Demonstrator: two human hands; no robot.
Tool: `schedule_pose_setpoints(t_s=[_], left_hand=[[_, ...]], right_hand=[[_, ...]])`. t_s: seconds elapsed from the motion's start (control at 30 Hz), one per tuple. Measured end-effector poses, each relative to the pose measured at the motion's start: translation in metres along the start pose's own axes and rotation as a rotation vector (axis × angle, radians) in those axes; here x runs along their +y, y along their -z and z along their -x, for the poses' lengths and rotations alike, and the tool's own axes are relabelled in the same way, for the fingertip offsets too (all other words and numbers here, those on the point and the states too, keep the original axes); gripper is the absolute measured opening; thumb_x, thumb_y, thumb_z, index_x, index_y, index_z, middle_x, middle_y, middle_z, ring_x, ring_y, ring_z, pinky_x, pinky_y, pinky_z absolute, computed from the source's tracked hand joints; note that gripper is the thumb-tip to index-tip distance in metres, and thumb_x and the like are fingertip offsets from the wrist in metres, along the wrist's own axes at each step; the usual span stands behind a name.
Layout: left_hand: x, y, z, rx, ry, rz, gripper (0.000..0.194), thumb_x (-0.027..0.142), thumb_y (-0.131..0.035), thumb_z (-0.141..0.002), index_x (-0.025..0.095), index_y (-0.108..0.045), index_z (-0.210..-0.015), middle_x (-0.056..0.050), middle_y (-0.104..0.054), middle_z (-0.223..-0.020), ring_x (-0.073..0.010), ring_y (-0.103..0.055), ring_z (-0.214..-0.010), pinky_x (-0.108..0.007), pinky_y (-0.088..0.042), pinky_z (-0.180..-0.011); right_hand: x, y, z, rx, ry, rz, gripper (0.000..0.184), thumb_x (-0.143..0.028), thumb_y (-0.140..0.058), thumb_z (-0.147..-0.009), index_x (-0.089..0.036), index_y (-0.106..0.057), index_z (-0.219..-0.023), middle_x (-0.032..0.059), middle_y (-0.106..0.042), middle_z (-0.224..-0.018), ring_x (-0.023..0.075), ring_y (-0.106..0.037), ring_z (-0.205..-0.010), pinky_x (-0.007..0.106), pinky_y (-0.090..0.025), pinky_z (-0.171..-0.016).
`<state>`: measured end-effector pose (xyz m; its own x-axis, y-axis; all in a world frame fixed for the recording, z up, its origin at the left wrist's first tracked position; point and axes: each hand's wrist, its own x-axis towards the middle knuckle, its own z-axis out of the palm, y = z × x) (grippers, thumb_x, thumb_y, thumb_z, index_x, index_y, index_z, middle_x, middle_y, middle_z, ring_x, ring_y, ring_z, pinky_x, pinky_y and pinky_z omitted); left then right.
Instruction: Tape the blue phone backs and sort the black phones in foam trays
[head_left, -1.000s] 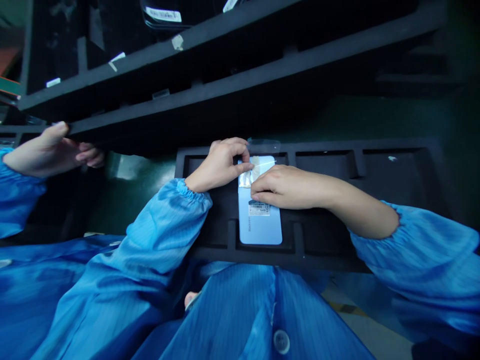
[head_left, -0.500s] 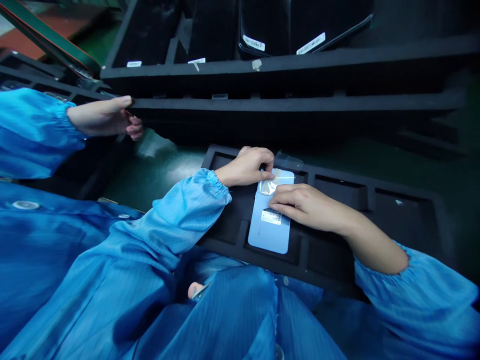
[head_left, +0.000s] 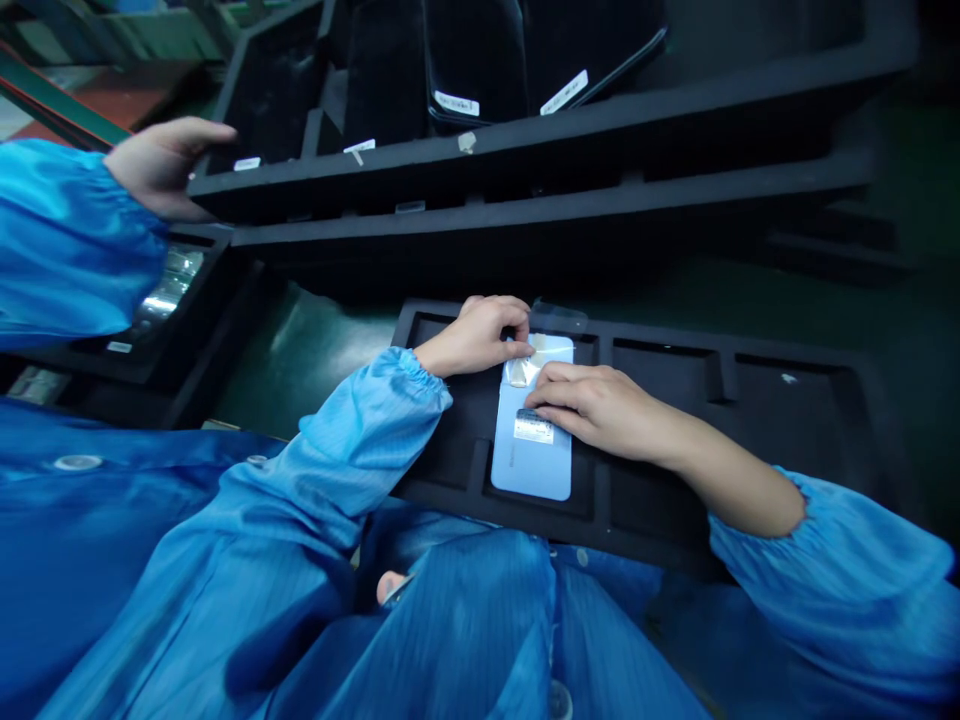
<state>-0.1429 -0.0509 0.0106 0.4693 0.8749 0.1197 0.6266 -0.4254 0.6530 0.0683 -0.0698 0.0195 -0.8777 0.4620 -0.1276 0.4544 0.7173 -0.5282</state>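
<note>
A light blue smartphone (head_left: 531, 470) lies back up in a compartment of a black tray (head_left: 480, 478). A white printed label (head_left: 533, 430) sits on its back. Clear film (head_left: 517, 373) with a shiny patch covers part of the phone's upper end. At that end my left hand (head_left: 487, 338) is closed, thumb and forefinger pinching the film's edge. My right hand (head_left: 600, 405) reaches over the phone's right side, its fingers pressed together on the back by the label's upper edge. Its fingertips partly hide the label.
Behind stand stacked black trays (head_left: 510, 215), the upper one holding several dark bagged items (head_left: 386, 80) with white labels. A co-worker's hand (head_left: 169, 165) grips that tray's left end. Another tray (head_left: 135, 360) with a shiny bagged item is at left. Clear plastic (head_left: 559, 318) lies beyond the phone.
The co-worker's hand has moved up and left onto the upper tray's end, and that tray has shifted left in view. My hands remain at the phone, nearly unchanged.
</note>
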Motion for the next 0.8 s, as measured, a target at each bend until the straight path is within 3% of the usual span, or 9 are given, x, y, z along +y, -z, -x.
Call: schedule_pose_setpoints(t_s=[0.47, 0.7, 0.8], left_hand=[[0.001, 0.000, 0.001, 0.000, 0.020, 0.009, 0.011, 0.022, -0.070, -0.075, 0.015, -0.062, -0.072, -0.007, -0.064, -0.097, -0.0234, -0.054, -0.111, -0.037, -0.042, -0.094], [0.003, 0.000, 0.000, -0.013, 0.034, 0.015, 0.012, 0.023, -0.070, -0.076, 0.015, -0.062, -0.072, -0.007, -0.064, -0.095, -0.0238, -0.052, -0.115, -0.038, -0.041, -0.096], [0.003, 0.000, 0.001, -0.022, 0.037, 0.008, 0.011, 0.023, -0.069, -0.076, 0.015, -0.062, -0.073, -0.007, -0.064, -0.097, -0.0242, -0.052, -0.115, -0.039, -0.041, -0.096]], right_hand=[[0.002, 0.004, -0.008, -0.050, -0.040, -0.074, 0.022, -0.016, -0.050, -0.092, -0.022, -0.068, -0.105, -0.0009, -0.060, -0.110, 0.0193, -0.056, -0.102, 0.032, -0.043, -0.085], [0.012, 0.014, -0.003, 0.074, 0.083, -0.244, 0.024, -0.018, -0.047, -0.091, -0.015, -0.068, -0.103, 0.0023, -0.063, -0.104, 0.0168, -0.059, -0.096, 0.029, -0.044, -0.085], [0.021, 0.022, 0.006, 0.153, 0.067, -0.324, 0.026, -0.025, -0.047, -0.093, -0.015, -0.067, -0.104, 0.0024, -0.062, -0.105, 0.0155, -0.059, -0.095, 0.027, -0.045, -0.084]])
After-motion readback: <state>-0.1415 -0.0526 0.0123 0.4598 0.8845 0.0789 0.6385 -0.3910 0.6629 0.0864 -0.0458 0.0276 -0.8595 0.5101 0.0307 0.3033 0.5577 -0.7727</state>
